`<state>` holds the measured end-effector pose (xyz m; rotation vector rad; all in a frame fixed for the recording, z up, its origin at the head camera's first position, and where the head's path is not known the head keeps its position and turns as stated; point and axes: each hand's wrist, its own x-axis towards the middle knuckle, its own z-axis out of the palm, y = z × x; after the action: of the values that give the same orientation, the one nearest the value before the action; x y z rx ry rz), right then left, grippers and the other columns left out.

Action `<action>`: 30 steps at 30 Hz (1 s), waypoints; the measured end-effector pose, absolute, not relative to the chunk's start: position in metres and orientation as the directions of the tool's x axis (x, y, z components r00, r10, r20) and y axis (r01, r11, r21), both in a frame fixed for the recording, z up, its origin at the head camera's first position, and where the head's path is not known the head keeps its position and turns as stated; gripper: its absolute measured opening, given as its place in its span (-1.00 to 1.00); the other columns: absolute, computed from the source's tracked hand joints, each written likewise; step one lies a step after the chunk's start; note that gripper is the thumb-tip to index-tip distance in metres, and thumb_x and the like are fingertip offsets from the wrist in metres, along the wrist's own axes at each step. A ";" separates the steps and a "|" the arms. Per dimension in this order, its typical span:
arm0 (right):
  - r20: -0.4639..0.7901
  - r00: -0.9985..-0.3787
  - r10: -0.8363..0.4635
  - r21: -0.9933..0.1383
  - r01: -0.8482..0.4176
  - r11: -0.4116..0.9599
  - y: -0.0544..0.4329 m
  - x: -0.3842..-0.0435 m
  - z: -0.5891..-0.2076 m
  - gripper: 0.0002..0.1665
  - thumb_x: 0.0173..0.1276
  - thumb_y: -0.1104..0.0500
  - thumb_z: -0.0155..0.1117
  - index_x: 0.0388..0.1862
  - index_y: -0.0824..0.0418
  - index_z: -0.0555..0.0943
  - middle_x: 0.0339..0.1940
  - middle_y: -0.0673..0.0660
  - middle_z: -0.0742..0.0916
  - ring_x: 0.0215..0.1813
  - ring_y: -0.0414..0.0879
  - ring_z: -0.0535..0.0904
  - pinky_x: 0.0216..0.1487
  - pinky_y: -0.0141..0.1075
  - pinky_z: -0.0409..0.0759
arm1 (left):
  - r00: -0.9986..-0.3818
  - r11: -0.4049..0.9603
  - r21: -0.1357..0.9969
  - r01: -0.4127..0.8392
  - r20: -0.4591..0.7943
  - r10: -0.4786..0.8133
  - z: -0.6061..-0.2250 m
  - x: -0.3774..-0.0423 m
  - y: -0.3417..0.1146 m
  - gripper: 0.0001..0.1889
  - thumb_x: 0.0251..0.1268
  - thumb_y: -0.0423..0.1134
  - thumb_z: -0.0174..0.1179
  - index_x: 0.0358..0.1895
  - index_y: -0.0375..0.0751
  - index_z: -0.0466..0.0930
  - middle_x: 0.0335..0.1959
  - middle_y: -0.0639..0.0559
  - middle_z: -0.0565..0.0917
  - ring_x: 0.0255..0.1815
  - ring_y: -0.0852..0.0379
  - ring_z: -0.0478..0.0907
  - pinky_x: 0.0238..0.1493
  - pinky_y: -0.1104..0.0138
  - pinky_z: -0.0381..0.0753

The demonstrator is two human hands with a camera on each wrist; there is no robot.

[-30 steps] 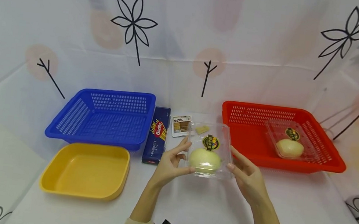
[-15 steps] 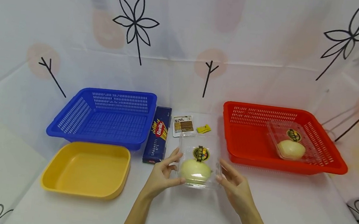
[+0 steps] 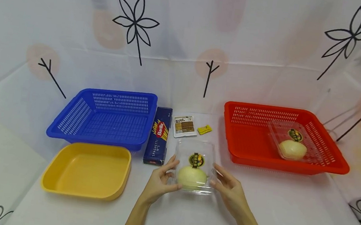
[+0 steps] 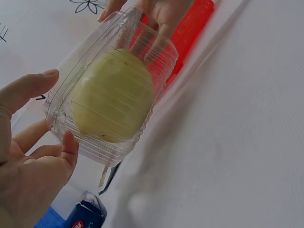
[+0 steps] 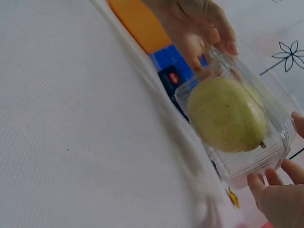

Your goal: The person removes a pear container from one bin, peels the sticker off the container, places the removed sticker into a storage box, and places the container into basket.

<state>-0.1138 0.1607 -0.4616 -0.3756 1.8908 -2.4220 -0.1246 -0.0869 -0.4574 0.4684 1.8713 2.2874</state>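
Both hands hold a clear plastic clamshell box (image 3: 195, 148) between them over the white table, in the middle of the head view. Inside lies a pale yellow-green fruit (image 3: 192, 177), a short stem showing in the right wrist view. A round dark label (image 3: 196, 160) is on the lid. My left hand (image 3: 156, 186) grips the left side, thumb on the upper edge and fingers lower down. On the opposite side my right hand (image 3: 231, 196) holds it with thumb and fingers. From the left wrist, the box (image 4: 164, 52) shows its ribbed underside, raised off the table.
A blue basket (image 3: 67, 138) and yellow tray (image 3: 82, 195) stand left. The blue spaghetti box (image 3: 157, 136), a white-brown packet (image 3: 184, 126) and a small yellow packet (image 3: 204, 129) lie behind the hands. At right, a red basket (image 3: 247, 142) bears another clamshell with fruit (image 3: 292, 150).
Both hands have brought the clear box nearer the person and a little to the left. The two packets behind it now show uncovered.
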 end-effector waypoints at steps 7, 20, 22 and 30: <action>0.057 -0.985 -0.161 -0.983 -0.027 -0.182 0.155 -0.113 -0.465 -0.29 0.20 0.45 0.19 0.33 0.55 0.20 0.23 -0.03 0.50 0.19 -0.29 0.44 0.10 -0.51 0.45 | -0.947 -0.187 0.981 0.058 0.113 0.299 -0.464 -0.123 -0.091 -0.20 -0.20 -0.65 0.30 0.28 -0.62 0.21 0.48 -0.26 0.01 0.32 -0.03 0.15 0.03 0.50 0.37; 0.034 -0.986 -0.161 -0.988 -0.009 -0.155 0.155 -0.108 -0.471 -0.27 0.18 0.45 0.22 0.34 0.53 0.22 0.19 -0.07 0.52 0.19 -0.26 0.45 0.08 -0.51 0.46 | -0.949 -0.196 0.980 0.044 0.103 0.300 -0.471 -0.119 -0.092 -0.21 -0.23 -0.63 0.30 0.25 -0.63 0.23 0.47 -0.29 0.00 0.38 -0.03 0.13 0.03 0.50 0.40; 0.036 -0.986 -0.161 -0.990 -0.013 -0.144 0.156 -0.108 -0.472 -0.26 0.18 0.44 0.22 0.34 0.52 0.22 0.22 -0.06 0.51 0.19 -0.29 0.44 0.09 -0.52 0.45 | -0.949 -0.195 0.980 0.045 0.103 0.298 -0.472 -0.119 -0.092 -0.22 -0.23 -0.64 0.30 0.24 -0.63 0.25 0.47 -0.29 0.01 0.40 -0.06 0.11 0.02 0.50 0.41; 0.060 -0.982 -0.177 -0.994 -0.043 -0.098 0.156 -0.108 -0.474 -0.25 0.18 0.45 0.21 0.35 0.51 0.20 0.40 0.44 0.23 0.23 -0.28 0.40 0.11 -0.56 0.40 | -0.965 -0.122 0.989 0.083 0.110 0.237 -0.473 -0.120 -0.087 -0.33 -0.12 -0.56 0.34 0.20 -0.58 0.36 0.44 -0.30 0.11 0.25 -0.02 0.29 0.00 0.49 0.43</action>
<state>-0.1079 0.1563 -0.4741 -0.2509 2.0458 -2.2484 -0.1199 -0.0867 -0.4729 0.3689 2.0093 2.2476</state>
